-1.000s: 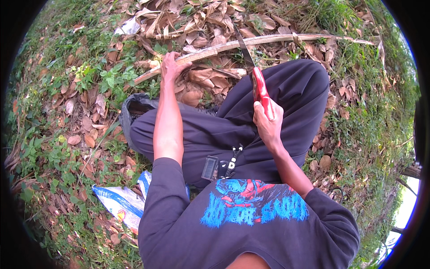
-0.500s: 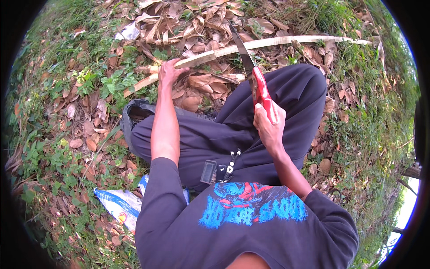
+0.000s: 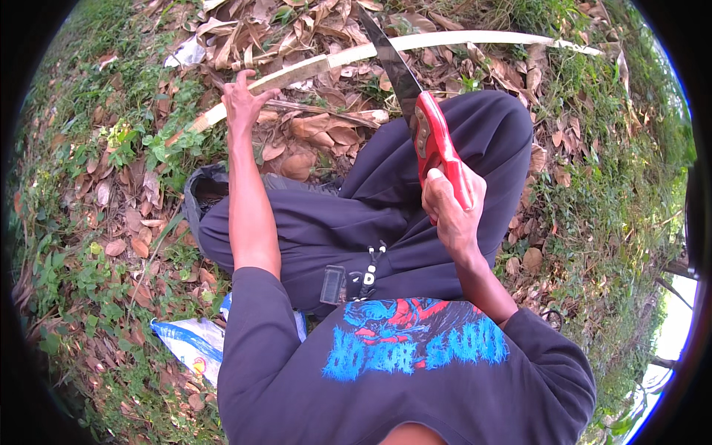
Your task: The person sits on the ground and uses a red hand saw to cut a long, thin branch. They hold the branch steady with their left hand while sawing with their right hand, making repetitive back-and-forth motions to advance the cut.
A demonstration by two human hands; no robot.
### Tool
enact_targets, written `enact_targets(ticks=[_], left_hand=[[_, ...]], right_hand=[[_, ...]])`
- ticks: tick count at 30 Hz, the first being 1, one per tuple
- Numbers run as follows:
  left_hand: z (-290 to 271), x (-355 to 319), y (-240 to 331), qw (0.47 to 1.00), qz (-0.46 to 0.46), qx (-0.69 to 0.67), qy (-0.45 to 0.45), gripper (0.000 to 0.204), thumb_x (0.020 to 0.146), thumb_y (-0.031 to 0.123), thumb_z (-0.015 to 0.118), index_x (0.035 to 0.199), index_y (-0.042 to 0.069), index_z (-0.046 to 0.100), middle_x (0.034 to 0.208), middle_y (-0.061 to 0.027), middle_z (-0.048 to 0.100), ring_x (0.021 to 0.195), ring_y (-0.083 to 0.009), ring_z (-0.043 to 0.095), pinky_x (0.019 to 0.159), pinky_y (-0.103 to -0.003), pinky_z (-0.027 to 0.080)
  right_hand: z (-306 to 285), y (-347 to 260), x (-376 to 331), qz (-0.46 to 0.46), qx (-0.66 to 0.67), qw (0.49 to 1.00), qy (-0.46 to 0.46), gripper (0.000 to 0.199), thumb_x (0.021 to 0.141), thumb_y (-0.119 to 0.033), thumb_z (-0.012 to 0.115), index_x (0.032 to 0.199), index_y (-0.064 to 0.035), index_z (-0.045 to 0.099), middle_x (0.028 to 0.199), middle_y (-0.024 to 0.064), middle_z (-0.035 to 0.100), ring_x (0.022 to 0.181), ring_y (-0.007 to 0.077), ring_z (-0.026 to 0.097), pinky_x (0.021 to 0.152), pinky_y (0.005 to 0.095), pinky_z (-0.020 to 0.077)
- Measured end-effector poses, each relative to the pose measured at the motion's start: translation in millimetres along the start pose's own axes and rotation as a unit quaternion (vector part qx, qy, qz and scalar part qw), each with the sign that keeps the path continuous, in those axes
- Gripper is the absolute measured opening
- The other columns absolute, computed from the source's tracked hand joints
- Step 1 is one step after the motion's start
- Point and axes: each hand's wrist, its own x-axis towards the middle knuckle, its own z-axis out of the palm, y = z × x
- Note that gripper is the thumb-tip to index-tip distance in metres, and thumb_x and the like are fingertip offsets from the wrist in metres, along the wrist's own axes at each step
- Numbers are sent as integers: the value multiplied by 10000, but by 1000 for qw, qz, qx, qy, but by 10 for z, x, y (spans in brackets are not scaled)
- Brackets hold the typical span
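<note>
One left hand (image 3: 242, 105), thumb and forefinger spread, lies over one long wooden strip (image 3: 460, 40) above dry leaves (image 3: 326, 130), while one right hand (image 3: 455, 204), fingers curled tight, grips one red-handled saw (image 3: 437, 132) crossing the strip.

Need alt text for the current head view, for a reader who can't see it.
The right hand holds a red-handled bladed tool, its dark blade crossing a long, pale, curved strip in the view. The left hand, fingers spread, is at the strip's left part. Dry leaves and green plants cover the ground around.
</note>
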Motion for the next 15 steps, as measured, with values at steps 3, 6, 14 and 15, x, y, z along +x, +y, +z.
enact_targets(ticks=[3,6,14,15], left_hand=[[342,-322,-247,998,-36,3,-52,777,625,444,907,1238,90,588,999,-174,664,1023,-352,561,912,-469,456],[524,-222,-538,1000,2,9,-16,771,600,464,904,1209,105,598,994,-116,706,998,-350,585,885,-477,440],[503,-195,-573,992,-67,21,-106,873,603,508,898,1321,131,575,1178,-206,673,1205,-383,566,1019,-471,435],[478,-153,-519,994,-62,-13,-91,828,620,510,888,1296,130,594,1164,-192,668,1173,-370,569,1005,-467,438]], right_hand=[[69,41,-32,27,50,998,4,138,948,-96,618,853,-13,563,618,-54,486,502,22,438,456,202,355],[152,-65,15,43,29,999,10,148,945,-95,616,830,-19,564,603,-52,495,498,20,440,454,205,356],[173,85,1,27,23,999,-18,171,944,-102,615,798,-27,568,605,-42,508,505,27,454,465,212,370],[179,70,6,37,12,999,-19,182,944,-105,615,785,-33,563,603,-42,510,506,29,460,466,213,372]])
